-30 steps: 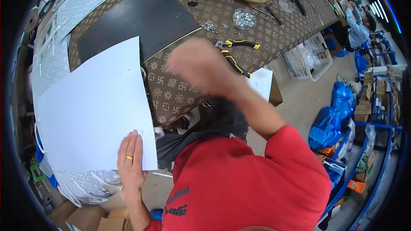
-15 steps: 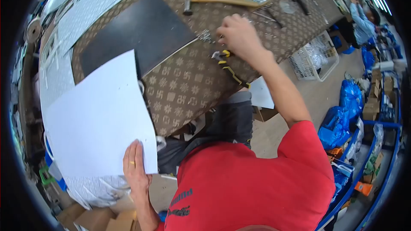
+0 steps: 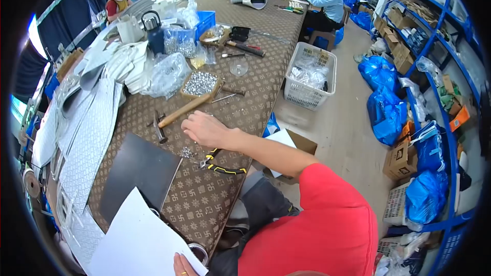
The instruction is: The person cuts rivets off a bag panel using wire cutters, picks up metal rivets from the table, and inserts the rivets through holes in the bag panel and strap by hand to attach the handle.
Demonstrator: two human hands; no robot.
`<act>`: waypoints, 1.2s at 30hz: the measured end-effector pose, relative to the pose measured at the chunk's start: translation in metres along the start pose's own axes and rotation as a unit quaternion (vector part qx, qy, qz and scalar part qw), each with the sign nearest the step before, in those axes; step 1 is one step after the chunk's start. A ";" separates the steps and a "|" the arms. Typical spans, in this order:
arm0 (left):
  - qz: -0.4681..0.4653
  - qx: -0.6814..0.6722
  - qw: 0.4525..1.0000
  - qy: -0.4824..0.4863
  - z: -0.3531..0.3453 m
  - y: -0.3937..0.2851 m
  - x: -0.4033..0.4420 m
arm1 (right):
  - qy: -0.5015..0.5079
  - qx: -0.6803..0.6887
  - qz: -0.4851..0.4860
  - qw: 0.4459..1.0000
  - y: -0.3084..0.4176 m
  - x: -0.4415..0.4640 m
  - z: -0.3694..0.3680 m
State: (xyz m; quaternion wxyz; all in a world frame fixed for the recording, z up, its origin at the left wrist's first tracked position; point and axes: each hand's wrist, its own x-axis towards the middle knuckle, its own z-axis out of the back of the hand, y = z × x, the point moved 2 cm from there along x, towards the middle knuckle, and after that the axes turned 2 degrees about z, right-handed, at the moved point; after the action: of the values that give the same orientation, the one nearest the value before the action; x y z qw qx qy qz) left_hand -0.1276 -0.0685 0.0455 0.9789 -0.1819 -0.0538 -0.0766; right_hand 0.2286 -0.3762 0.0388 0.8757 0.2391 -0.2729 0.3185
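In the head view, the right hand (image 3: pixel 207 130) is over the bench (image 3: pixel 209 202), its fingers bent downward and partly closed; whether they have hold of anything cannot be told, as the palm and fingertips are hidden. The small pile of metal fasteners (image 3: pixel 187 152) lies just beside it, on the near side and a little to the left, and this hand is much the nearer of the two. The pliers (image 3: pixel 227 170) lie nearer the body, their nose towards the pile and their handles spread (one runs up towards the wrist). Beyond the fingers, the hammer (image 3: pixel 184 111) slants away to the right, its handle reaching towards the tray of fasteners (image 3: pixel 201 84). The left hand (image 3: pixel 183 266), cut off by the frame, has its visible fingers laid nearly straight on the white sheet (image 3: pixel 140 237), near its right edge; whether the thumb grips from beneath cannot be seen. The sheet partly overlaps the dark board (image 3: pixel 138 174), well apart from the right hand.
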 end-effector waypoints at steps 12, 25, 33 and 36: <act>0.038 0.052 0.998 -0.007 -0.017 0.010 -0.007 | 0.019 0.459 -0.231 0.858 0.061 -0.016 0.017; 0.067 0.031 0.997 -0.007 -0.021 0.020 -0.006 | 0.144 0.572 -0.331 0.736 0.103 -0.029 0.001; 0.074 0.037 0.997 0.004 -0.020 0.020 -0.005 | 0.184 0.504 -0.337 0.774 0.120 -0.031 -0.016; 0.083 0.043 0.996 0.002 -0.021 0.019 -0.002 | 0.201 0.492 -0.342 0.775 0.124 -0.030 -0.016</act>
State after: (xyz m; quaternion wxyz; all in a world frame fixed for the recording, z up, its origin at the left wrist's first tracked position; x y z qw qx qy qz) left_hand -0.1243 -0.0583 0.0190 0.9889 -0.1431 -0.0401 0.0069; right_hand 0.1294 -0.2952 0.0385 0.7251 0.6453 0.2025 0.1297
